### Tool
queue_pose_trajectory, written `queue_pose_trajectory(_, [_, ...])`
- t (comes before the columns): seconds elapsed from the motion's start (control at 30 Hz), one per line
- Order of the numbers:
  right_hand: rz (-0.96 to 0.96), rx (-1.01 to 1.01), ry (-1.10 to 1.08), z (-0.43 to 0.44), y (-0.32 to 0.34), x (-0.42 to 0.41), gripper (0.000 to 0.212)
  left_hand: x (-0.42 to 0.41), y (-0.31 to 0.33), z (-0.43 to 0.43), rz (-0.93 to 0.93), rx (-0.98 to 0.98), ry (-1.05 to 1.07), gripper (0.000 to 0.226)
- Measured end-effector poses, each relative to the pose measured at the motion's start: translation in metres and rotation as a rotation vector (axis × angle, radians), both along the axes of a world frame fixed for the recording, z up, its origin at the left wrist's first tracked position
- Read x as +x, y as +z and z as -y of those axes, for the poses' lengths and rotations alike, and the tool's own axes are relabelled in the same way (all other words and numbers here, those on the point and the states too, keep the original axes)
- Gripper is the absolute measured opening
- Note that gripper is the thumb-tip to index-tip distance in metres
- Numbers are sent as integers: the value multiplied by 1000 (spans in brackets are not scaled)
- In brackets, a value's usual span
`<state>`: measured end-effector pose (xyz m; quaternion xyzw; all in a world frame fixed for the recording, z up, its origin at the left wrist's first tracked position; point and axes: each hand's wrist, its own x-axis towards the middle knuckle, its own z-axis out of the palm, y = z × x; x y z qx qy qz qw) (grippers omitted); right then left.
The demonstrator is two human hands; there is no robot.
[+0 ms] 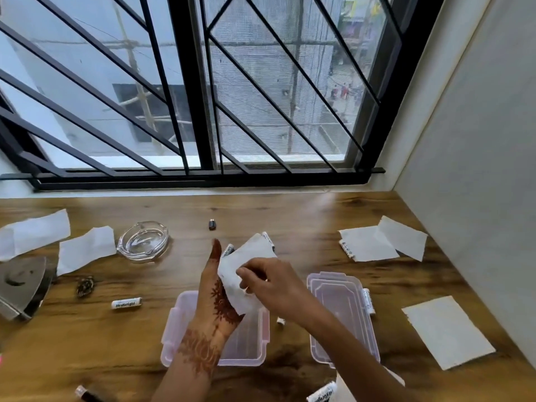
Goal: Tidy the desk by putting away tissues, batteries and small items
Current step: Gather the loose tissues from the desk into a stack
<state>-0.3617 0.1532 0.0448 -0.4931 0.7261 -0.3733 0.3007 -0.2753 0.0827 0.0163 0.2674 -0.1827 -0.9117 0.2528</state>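
Both hands hold one white tissue (245,265) above the open pink plastic box (171,340). My left hand (217,297), marked with henna, supports it from below with the thumb up. My right hand (269,281) pinches its right side. The box lid (342,314) lies to the right of the box. Other tissues lie flat at the far left (32,235), left (85,249), right (383,242) and near right (448,333). White batteries lie on the desk: one at left (126,303), two behind the held tissue (268,239), one beside the lid (368,304).
A glass ashtray (143,240) stands left of centre. A small black plug (212,224) lies behind it to the right. A grey metal object (21,285) sits at the left edge, a small brown item (85,286) beside it. A wall bounds the desk's right side.
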Motion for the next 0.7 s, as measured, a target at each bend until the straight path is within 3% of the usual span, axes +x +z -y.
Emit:
queue_pose_trajectory(0.13, [-22, -108, -170, -6, 3, -33, 19, -3, 3, -4, -78, 49, -44, 39])
queue_pose_trajectory(0.23, [-136, -172, -366, -15, -11, -76, 18, -6, -3, -5, 48, -11, 31, 23])
queue_pose_trajectory(0.4, [-285, -65, -581, -40, -51, -151, 16, -10, -10, -7, 109, -36, 71, 19])
queue_pose_trajectory(0.53, [-401, 111, -539, -57, -84, -189, 25, -13, -11, -6, 96, -12, 79, 18])
queue_pose_trajectory(0.7, [-525, 118, -470, -60, -96, -196, 18, -19, -10, -5, 121, 0, 90, 19])
